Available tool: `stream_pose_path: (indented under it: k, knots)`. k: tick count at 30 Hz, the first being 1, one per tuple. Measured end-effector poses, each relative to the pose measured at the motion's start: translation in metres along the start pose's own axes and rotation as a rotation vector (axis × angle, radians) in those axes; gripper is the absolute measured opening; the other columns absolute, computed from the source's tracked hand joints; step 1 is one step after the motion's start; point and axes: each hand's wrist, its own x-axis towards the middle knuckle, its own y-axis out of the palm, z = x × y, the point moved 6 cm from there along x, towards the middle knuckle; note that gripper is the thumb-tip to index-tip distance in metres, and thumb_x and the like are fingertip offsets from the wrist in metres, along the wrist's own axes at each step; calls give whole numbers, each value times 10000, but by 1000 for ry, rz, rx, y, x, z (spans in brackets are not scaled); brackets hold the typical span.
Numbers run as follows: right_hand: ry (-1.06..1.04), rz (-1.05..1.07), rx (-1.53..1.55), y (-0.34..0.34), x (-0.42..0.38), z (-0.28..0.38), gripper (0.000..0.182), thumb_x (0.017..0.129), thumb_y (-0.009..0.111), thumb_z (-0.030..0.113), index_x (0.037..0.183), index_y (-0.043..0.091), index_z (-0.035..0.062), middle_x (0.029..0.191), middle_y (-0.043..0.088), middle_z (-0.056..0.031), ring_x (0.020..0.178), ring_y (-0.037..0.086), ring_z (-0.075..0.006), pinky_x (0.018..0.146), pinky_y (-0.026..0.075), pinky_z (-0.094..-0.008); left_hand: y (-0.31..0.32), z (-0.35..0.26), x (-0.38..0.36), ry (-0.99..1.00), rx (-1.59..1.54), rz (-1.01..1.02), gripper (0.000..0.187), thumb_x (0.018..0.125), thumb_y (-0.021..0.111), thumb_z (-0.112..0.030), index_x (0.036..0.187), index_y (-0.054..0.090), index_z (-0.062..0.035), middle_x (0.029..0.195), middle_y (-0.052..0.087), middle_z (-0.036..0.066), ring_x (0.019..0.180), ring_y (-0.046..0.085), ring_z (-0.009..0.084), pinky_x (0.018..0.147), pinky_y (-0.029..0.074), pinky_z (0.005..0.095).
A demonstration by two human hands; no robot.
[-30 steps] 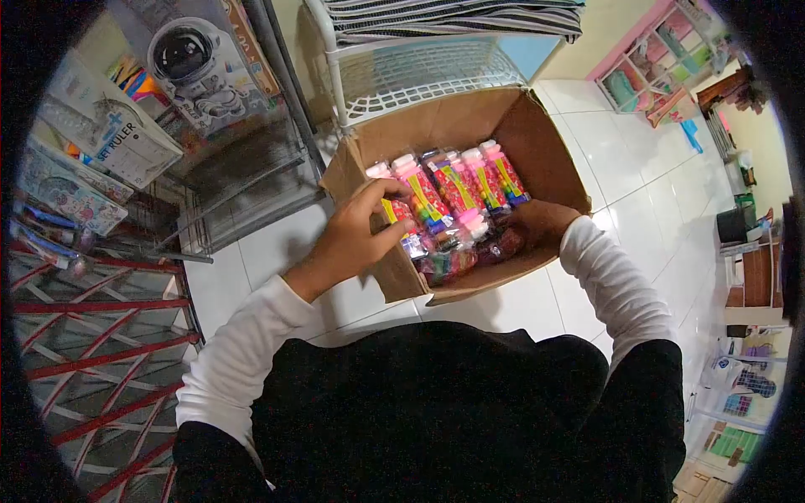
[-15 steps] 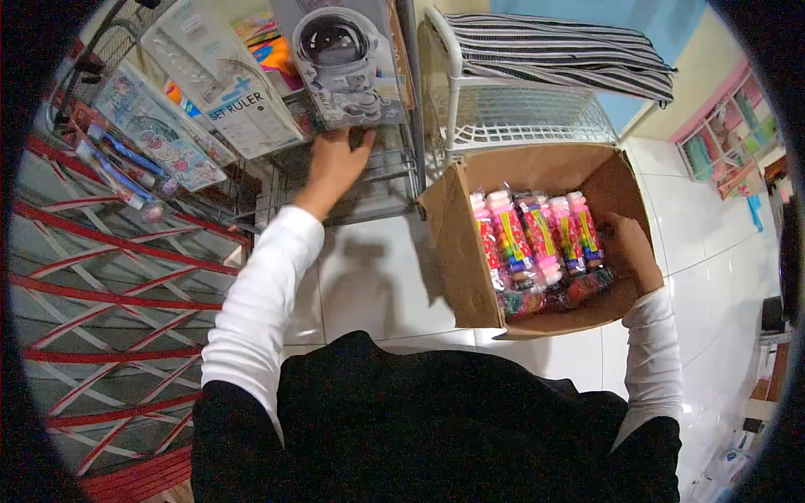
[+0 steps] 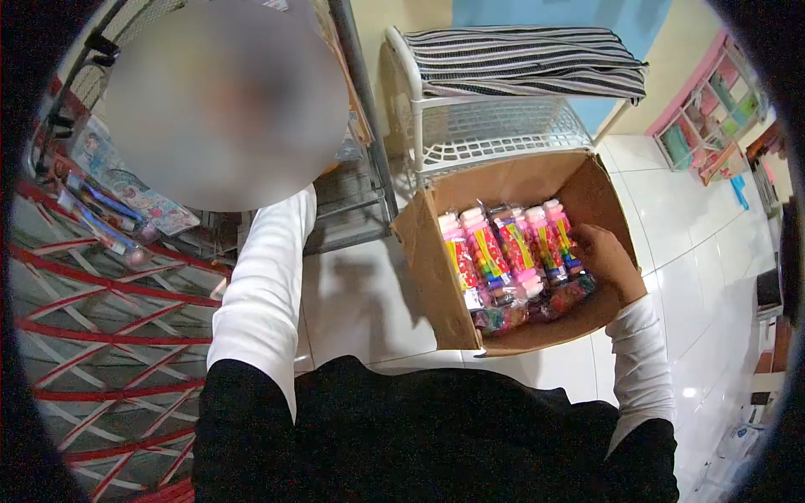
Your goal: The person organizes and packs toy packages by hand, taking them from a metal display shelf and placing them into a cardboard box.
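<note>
My right hand (image 3: 610, 261) is inside the cardboard box (image 3: 453, 277) at its right side. Its fingers are loosely bent and apart, with the tips against the rightmost of several clear-wrapped packs of coloured pieces (image 3: 510, 250), which have red and yellow labels. No pack is lifted in that hand. My left arm, in a white sleeve (image 3: 267, 277), stretches up to the wire rack (image 3: 356, 197). A round blurred patch covers my left hand, its fingers and the goods around it, so what it touches is hidden.
A white plastic shelf (image 3: 470, 151) with a striped cloth (image 3: 520, 63) on top stands behind the box. At left is a red and grey folding gate (image 3: 117, 344), with packaged stationery (image 3: 134, 176) hanging above it. Pale tiles (image 3: 360, 310) cover the floor.
My left arm has moved upward and its hand has passed behind the blur. The view has shifted, so the box appears further left. My right fingers have come slightly closer to the packs.
</note>
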Motion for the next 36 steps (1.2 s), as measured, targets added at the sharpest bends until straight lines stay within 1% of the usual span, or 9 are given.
stream_pose_path:
  k: [8, 14, 17, 18, 21, 24, 27, 33, 36]
  knots:
    - [217, -94, 55, -11, 0, 1, 142, 770, 637, 115, 844, 636, -7, 765, 654, -131, 724, 644, -271, 660, 499, -342, 3, -2, 2, 0, 0, -4, 456, 825, 477, -407, 1080, 579, -44, 1161, 534, 220, 1057, 495, 424, 922, 380, 464]
    - [520, 74, 1128, 10, -7, 3, 272, 895, 539, 168, 1059, 564, -47, 985, 635, -133, 868, 628, -185, 752, 512, -276, -6, -15, 1, 11, -13, -74, 434, 811, 499, -389, 1058, 588, -43, 1150, 537, 222, 1042, 500, 428, 911, 388, 467]
    - [420, 180, 1521, 16, -5, 14, 435, 954, 402, 254, 1197, 421, -107, 1140, 546, -223, 1034, 577, -258, 862, 504, -299, -36, -36, -14, -13, -42, -140, 423, 805, 510, -380, 1047, 592, -43, 1145, 538, 224, 1034, 502, 430, 905, 391, 468]
    - [412, 190, 1555, 13, -5, 17, 443, 957, 390, 265, 1200, 419, -104, 1145, 543, -225, 1042, 573, -264, 862, 504, -296, -50, -41, -22, -26, -53, -171, 420, 802, 514, -377, 1043, 594, -43, 1143, 538, 224, 1032, 503, 431, 903, 393, 468]
    - [407, 227, 1655, 9, -6, 31, 491, 960, 366, 322, 1213, 414, -96, 1166, 529, -237, 1067, 561, -282, 860, 507, -288, -58, -41, -58, -284, -82, 382, 454, 735, 602, -313, 1088, 540, -34, 1203, 486, 228, 1083, 475, 412, 893, 413, 453]
    - [404, 265, 1663, 10, -5, 36, 525, 958, 358, 356, 1219, 410, -96, 1184, 520, -234, 1062, 564, -279, 862, 503, -286, -141, -81, -99, -229, -280, -58, 432, 720, 632, -250, 1068, 512, -24, 1151, 492, 212, 1013, 505, 400, 835, 437, 442]
    - [446, 280, 1700, 13, -2, 43, 532, 944, 392, 379, 1196, 437, -87, 1132, 549, -240, 1035, 578, -304, 837, 521, -329, -171, -109, -129, -229, -502, 51, 454, 705, 662, -202, 1082, 483, -24, 1053, 501, 182, 941, 520, 380, 810, 435, 418]
    - [99, 731, 1644, 18, -12, 110, 631, 929, 382, 453, 1324, 308, -33, 1282, 443, -231, 1162, 483, -308, 944, 424, -443, -198, -209, -131, 47, -997, 6, 561, 650, 787, -219, 1074, 482, -16, 1026, 497, 136, 963, 516, 266, 861, 408, 343]
    - [171, 333, 1580, 34, -16, 130, 612, 896, 535, 334, 1364, 257, 54, 1196, 504, -166, 1116, 510, -253, 897, 453, -430, -201, -266, -113, 75, -1037, -108, 573, 644, 779, -217, 1082, 476, -5, 986, 487, 168, 955, 520, 312, 843, 423, 390]
